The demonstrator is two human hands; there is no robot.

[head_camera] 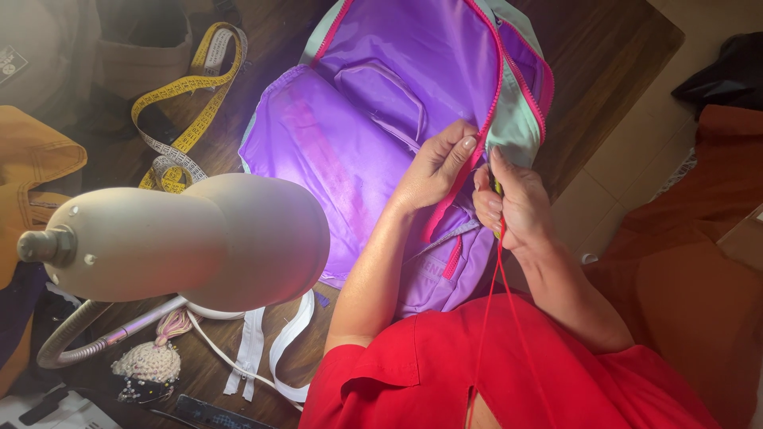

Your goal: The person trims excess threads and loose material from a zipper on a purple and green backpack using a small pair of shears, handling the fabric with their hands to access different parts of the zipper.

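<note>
I see the backpack [358, 135] lying open on the surface [612, 48], its purple lining up, its long axis running from my chest toward the far edge and leaning a little right, the open top end pointing away. A pink zipper [491, 111] follows the right rim of the opening, beside a mint-green panel [517, 119]. My left hand [435, 168] is closed in a pinch on that zipper tape, thumb and forefinger pressed together at the rim. My right hand [509, 202] is just beside it, nearly touching, curled narrow around something small; I cannot tell what it is, as the fingers hide it. A doubled red thread [497, 294] drops from the right hand toward my red shirt [509, 373]. A small front pocket with a short pink zip [453, 258] sits under my left wrist. To the left, a beige lamp [199, 234] on a bendy neck stands over the surface, throwing light on the lining. Behind it lies a looped yellow tape measure [187, 119]. Near the lamp's base lie a white zipper [266, 349] and a crocheted pincushion [151, 367]. Orange cloth [36, 171] sits at the far left edge, and rust-coloured cloth [699, 262] lies off the surface to my right.
</note>
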